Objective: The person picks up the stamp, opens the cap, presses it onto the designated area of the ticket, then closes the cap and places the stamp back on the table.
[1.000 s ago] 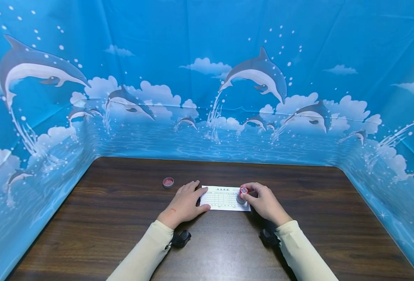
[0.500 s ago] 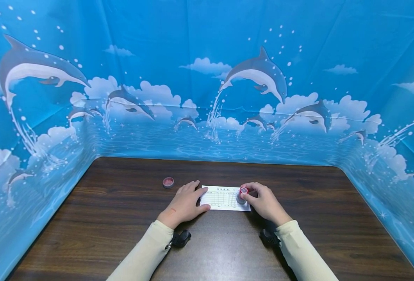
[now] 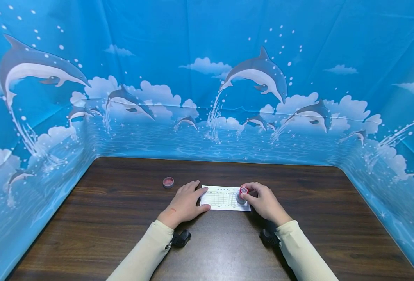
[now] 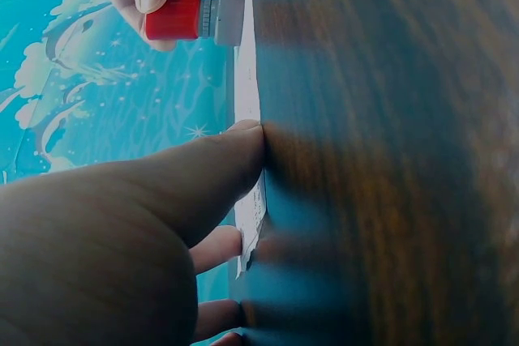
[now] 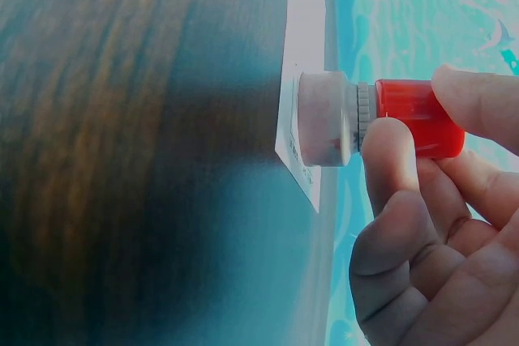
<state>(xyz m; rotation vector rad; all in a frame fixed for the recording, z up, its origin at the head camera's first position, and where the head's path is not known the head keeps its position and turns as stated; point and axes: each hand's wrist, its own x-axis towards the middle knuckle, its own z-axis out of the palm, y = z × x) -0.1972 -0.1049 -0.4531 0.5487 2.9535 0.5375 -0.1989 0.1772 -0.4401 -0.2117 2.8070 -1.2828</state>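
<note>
Red handle up, pale base down: that's the stamp [image 5: 366, 103], upright on the right end of a white paper slip [image 3: 221, 199], and I see the right hand [image 3: 266, 203] pinching it between thumb and fingers. Across from it, the left hand [image 3: 184, 203] lies spread, gripping nothing, thumb and forefinger resting on the slip's left end. Danger, as I judge it, is a smear: one sideways twist of that pinch, or too light a left-side touch letting the slip skid on the tabletop [image 3: 207, 249]. Lopsided pressure could mean half a print. Far left, a small round container [image 3: 168, 182] sits apart. Writing? Dark heading above a printed grid, too small to read; no brand I can make out.
</note>
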